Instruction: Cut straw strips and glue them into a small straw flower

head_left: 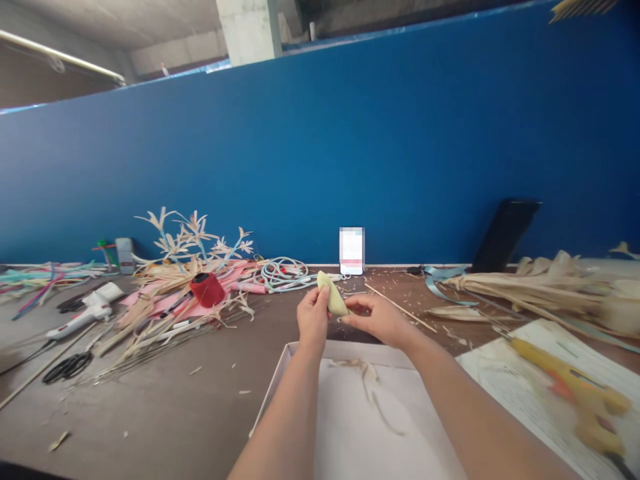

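My left hand point(313, 315) pinches a pale yellow-green, folded leaf-like piece point(331, 295) between thumb and fingers, holding it up at a slant. At the lower end of this piece, the fingertips of my right hand point(376, 319) are closed on it. Whether it is husk or paper I cannot make out. Both hands are raised over the far edge of a shallow white box point(350, 427). Inside the box lie a few dry, curled husk scraps point(367, 373).
Left stand white husk flowers point(193, 233), a red thread spool point(207, 289), black scissors point(70, 367) and a white glue gun point(83, 321). A lit phone point(351, 252) leans on the blue partition point(320, 147). Right are dry husks point(540, 287) and a yellow glue gun point(565, 380) on paper.
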`<state>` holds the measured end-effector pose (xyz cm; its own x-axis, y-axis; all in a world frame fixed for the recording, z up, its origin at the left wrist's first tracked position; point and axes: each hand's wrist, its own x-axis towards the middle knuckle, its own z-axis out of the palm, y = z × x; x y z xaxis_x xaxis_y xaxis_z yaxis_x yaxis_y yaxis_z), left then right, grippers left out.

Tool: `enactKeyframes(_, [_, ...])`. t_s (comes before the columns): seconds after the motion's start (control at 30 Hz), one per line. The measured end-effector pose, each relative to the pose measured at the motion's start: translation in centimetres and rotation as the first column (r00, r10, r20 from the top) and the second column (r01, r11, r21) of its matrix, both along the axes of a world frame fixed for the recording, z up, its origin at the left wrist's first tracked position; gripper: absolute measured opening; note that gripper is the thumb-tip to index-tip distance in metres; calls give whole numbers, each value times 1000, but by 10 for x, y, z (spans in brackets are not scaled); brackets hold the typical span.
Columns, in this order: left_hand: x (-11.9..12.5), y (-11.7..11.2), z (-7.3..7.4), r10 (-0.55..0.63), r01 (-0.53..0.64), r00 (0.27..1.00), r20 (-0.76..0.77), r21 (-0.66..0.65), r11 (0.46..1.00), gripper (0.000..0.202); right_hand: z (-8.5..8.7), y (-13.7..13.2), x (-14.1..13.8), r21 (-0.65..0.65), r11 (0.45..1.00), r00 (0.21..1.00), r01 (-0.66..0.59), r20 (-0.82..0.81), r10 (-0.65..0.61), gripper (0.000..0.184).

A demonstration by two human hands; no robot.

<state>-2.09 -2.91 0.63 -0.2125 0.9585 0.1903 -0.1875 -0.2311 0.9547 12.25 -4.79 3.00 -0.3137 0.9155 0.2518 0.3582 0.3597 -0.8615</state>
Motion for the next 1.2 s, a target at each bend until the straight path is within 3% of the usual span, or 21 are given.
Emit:
enactKeyframes(0.13, [0, -2, 2, -13, 14, 1000, 28, -5, 1000, 36, -4, 0, -3, 65, 997, 998, 36, 39, -38, 16])
enactKeyframes(0.33, [5, -9, 7, -224, 224, 974, -13, 16, 974, 32, -10, 5, 1, -44, 997, 991, 70, -113, -75, 26])
enactKeyframes(0.43, [5, -8, 3, -239, 240, 970, -43, 24, 970, 28, -7, 4, 1, -72, 997, 981, 17, -192, -31, 26])
enactKeyframes(0.53, [2, -3, -1, -139, 137, 987, 85, 24, 990, 25, -7, 3, 0, -200, 973, 950, -116, -308, 50, 26])
enactKeyframes(0.6, [-1, -1, 0, -99, 96, 969, 226, 24, 995, 25, -9, 3, -1, -292, 947, 937, -131, -349, 22, 29])
enactKeyframes(0.7, [-3, -2, 5, -147, 138, 911, 386, 50, 989, 25, -12, 4, 0, -401, 905, 922, -141, -387, -27, 27])
enactKeyframes(0.83, [-3, -6, 11, -176, 163, 860, 479, 70, 984, 26, -13, 2, 3, -477, 854, 928, -208, -372, 18, 28])
enactKeyframes(0.93, [-2, -5, 10, -150, 134, 860, 488, 68, 989, 26, -11, 2, 0, -430, 894, 967, -126, -256, 13, 31])
enactKeyframes(1.03, [-1, -2, 6, -124, 119, 890, 438, 37, 992, 26, -7, 0, -6, -260, 965, 983, 27, -169, -73, 27])
enactKeyframes(1.13, [2, -3, 5, -102, 98, 939, 329, 28, 995, 26, 1, -3, -10, -113, 984, 966, 137, -204, -158, 29])
enactKeyframes(1.2, [4, -6, 6, -97, 92, 970, 225, 32, 995, 28, 5, -5, -12, -99, 984, 953, 146, -254, -167, 33])
